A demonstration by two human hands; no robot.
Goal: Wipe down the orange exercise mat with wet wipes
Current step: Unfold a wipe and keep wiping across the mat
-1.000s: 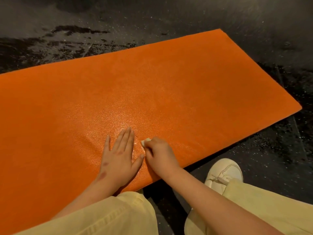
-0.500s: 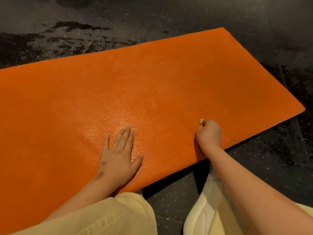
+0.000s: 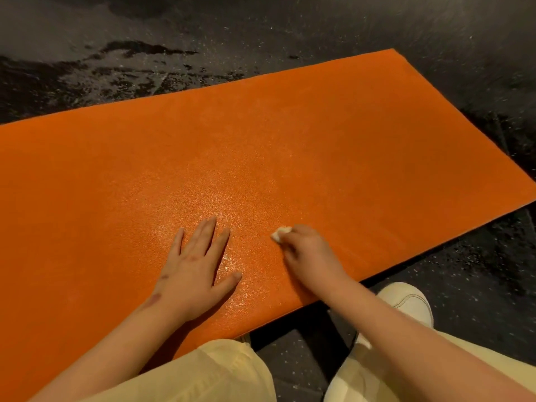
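The orange exercise mat [image 3: 290, 146] lies flat on the dark floor and fills most of the view. My left hand [image 3: 197, 268] rests flat on it near its front edge, fingers straight and spread. Just to the right, my right hand [image 3: 309, 253] grips a small crumpled white wet wipe [image 3: 280, 233] and presses it onto the mat. Only a corner of the wipe shows past my fingers. The mat surface around both hands glistens.
Dark speckled floor [image 3: 290, 30] surrounds the mat, with patchy streaks beyond its far edge. My knees in pale yellow trousers [image 3: 203, 375] and a white shoe [image 3: 409, 303] sit just off the mat's front edge.
My right hand swept the wipe out to the right along the front edge, then came back left to a spot close to my left hand. The left hand stayed put.
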